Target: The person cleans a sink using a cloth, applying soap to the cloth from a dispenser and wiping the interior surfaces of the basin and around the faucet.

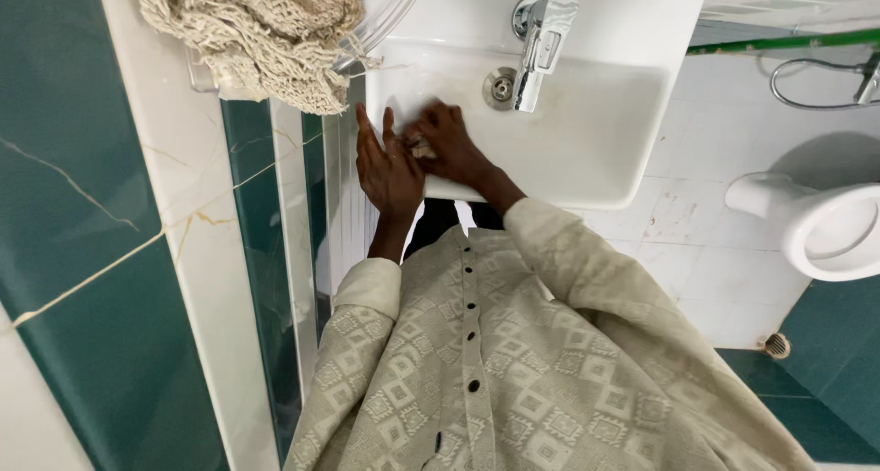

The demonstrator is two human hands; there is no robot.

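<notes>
While both your hands sit over the near-left corner of the white rectangular ceramic washbasin point(587, 150), there's little room on that side: the basin's left edge runs close to the green and white tiled wall point(119, 251), and a beige knotted net bag point(266, 36) hangs just above. The basin's right half lies open, up to the chrome mixer tap point(543, 45) and round overflow fitting point(500, 87) at the back. Your left hand point(387, 164) is flat, fingers straight and together, pointing toward the back wall, palm turned toward the right hand. Your right hand point(451, 143) is curled, fingers bent around a small pale piece point(422, 147), possibly soap, pressed against the left palm. Both forearms reach out from patterned cream sleeves. A white ceramic toilet bowl point(825, 224) stands well apart to the right.
</notes>
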